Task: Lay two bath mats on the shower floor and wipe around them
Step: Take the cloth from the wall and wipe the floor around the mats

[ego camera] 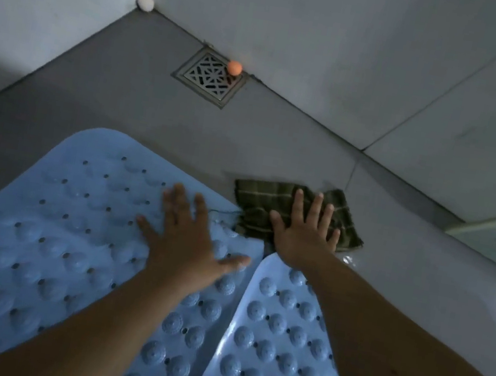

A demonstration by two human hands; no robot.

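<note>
Cloth (pixel 298 211): dark green checked, flat on grey shower floor (pixel 122 106), pinned under R palm; far edge sticks out past the fingertips, near edge meets the mat corners.
R hand (pixel 306 228): fingers straight & spread, palm down, pressing on cloth, no curl round it.
L hand (pixel 191 237): fingers straight & splayed, flat on left mat, thumb pointing toward R wrist; holds nothing.
Left mat (pixel 43 234): pale blue, bumps & small holes, under L palm, runs off to that hand's left & back toward the person.
Right mat (pixel 274 351): same blue, under R forearm, just behind R wrist; edge touching or overlapping left mat, can't tell which.
Drain (pixel 209 78): square metal grate, well beyond both hands' fingertips, against wall.
Orange ball (pixel 234 68): on drain's far corner.
White ball (pixel 145 2): far corner of stall, beyond L hand.
</note>
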